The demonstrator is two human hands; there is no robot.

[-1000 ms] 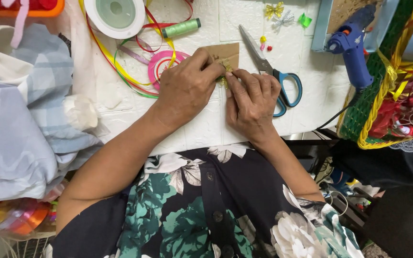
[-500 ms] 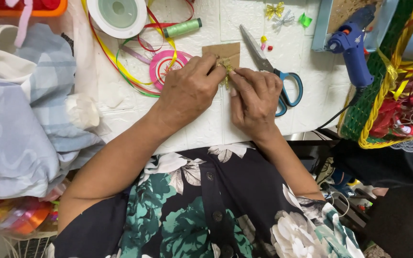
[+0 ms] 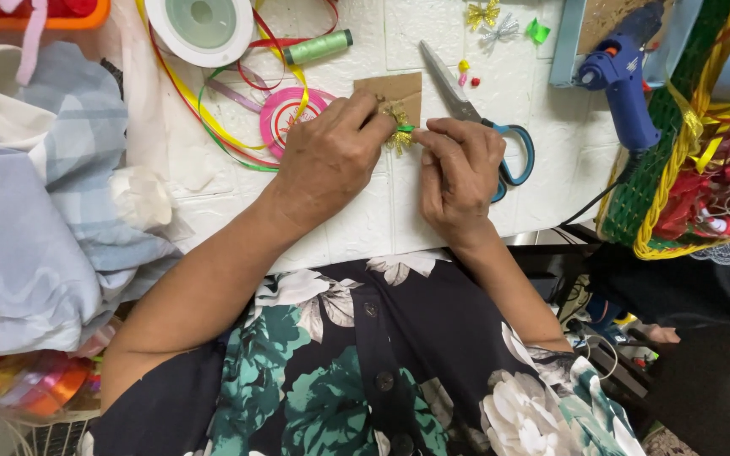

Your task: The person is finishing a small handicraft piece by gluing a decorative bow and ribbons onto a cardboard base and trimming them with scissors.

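My left hand (image 3: 331, 160) pinches a small gold ribbon ornament (image 3: 398, 135) with a bit of green at its side, over a brown cardboard piece (image 3: 399, 89) on the white table (image 3: 356, 228). My right hand (image 3: 460, 173) meets it from the right, its fingertips closed on the same ornament. Both hands are close together, fingers curled. Scissors with blue handles (image 3: 513, 152) lie just behind my right hand.
A pink ribbon roll (image 3: 285, 114), loose yellow, red and green ribbons (image 3: 213, 127), a green thread spool (image 3: 318, 46) and a white tape roll (image 3: 200, 25) lie at the back. A blue glue gun (image 3: 623, 84) and a green basket (image 3: 678, 169) stand right. Folded cloth (image 3: 35, 211) fills the left.
Both hands have lifted slightly and shifted the gold ornament off the cardboard toward me; the fingers have drawn together on it.
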